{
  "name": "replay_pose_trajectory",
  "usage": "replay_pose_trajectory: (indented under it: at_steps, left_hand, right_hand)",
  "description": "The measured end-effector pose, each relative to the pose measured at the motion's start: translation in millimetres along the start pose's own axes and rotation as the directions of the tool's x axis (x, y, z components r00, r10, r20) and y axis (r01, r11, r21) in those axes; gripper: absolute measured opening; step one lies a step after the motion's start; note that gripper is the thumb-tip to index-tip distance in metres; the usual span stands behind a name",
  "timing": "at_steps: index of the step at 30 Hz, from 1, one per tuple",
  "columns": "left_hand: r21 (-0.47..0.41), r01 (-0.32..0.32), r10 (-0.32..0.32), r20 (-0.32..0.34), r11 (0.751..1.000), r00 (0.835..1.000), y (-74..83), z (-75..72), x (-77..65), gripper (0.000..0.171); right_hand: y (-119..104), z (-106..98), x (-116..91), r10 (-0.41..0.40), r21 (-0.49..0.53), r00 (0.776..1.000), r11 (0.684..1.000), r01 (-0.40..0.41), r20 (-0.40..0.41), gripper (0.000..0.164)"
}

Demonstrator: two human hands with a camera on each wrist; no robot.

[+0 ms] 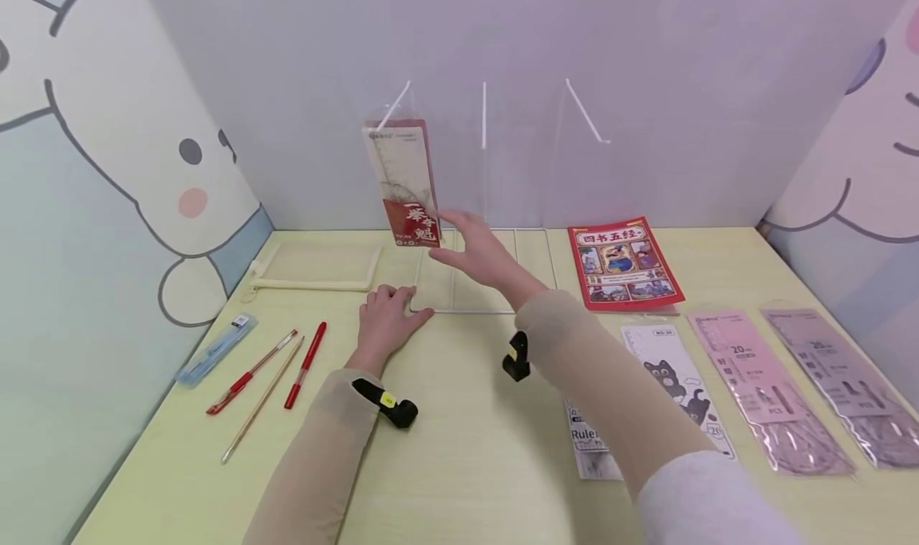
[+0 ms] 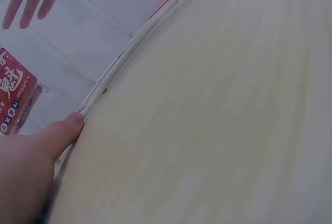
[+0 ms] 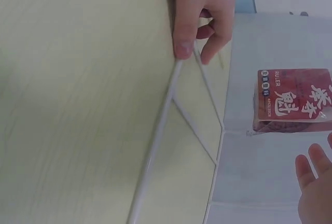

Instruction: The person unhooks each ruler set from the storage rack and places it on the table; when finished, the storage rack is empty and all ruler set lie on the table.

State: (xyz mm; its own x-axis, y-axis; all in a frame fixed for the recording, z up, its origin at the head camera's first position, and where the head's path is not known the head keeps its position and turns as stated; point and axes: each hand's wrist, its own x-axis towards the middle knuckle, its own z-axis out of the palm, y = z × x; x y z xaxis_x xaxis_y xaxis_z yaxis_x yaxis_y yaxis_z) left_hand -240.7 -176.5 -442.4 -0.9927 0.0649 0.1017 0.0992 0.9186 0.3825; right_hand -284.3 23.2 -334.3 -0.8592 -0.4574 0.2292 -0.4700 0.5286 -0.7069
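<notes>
A white wire display rack (image 1: 484, 122) stands at the table's back, three prongs sticking out toward me. From its left prong hangs a ruler pack (image 1: 402, 170), cream above and red below, in clear wrap. My left hand (image 1: 385, 321) holds the front left corner of the rack's base, thumb on the wire (image 3: 165, 107) in the right wrist view. Beside the pack's lower right edge is my right hand (image 1: 483, 251), fingers loosely extended and apart from it in the right wrist view. The middle and right prongs carry nothing.
Left on the table lie a mesh zip pouch (image 1: 316, 266), a blue packet (image 1: 217, 349), two red pens (image 1: 306, 365) and a thin wooden stick (image 1: 262, 401). Right are a red comic-style booklet (image 1: 626, 264), cat-print ruler packs (image 1: 675, 377), a pink pack (image 1: 771, 393) and a mauve pack (image 1: 847, 385).
</notes>
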Motion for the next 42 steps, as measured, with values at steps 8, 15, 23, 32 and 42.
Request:
replay_pose_trajectory:
  at_steps: [8,15,23,32,42]
  left_hand:
    - [-0.004,0.0,0.0,0.009,1.0,1.0,-0.5,-1.1,-1.4,0.067]
    - [-0.004,0.001,-0.001,-0.001,1.0,1.0,1.1,-1.0,-1.1,0.068]
    - [-0.005,0.002,-0.002,-0.005,1.0,1.0,1.8,-0.5,-0.7,0.067]
    - [0.001,0.001,-0.001,-0.01,1.0,1.0,0.5,0.5,0.9,0.066]
    - [0.006,0.008,-0.008,0.009,1.0,1.0,-0.5,-0.4,-0.3,0.067]
  right_hand:
    - [-11.4,15.3,17.3,0.01,0.07,1.0,0.998,-0.009,-0.002,0.064]
    - [-14.7,18.3,23.0,0.048,0.127,0.999,0.991,-0.046,-0.013,0.062]
    - [-9.4,11.6,21.7,0.076,0.182,0.995,0.981,-0.064,-0.06,0.059]
    - [-5.3,-8.3,17.4,0.145,0.283,0.962,0.956,-0.076,-0.232,0.043]
    - [-16.4,-21.2,14.3,0.118,0.116,0.903,0.99,-0.077,-0.412,0.045]
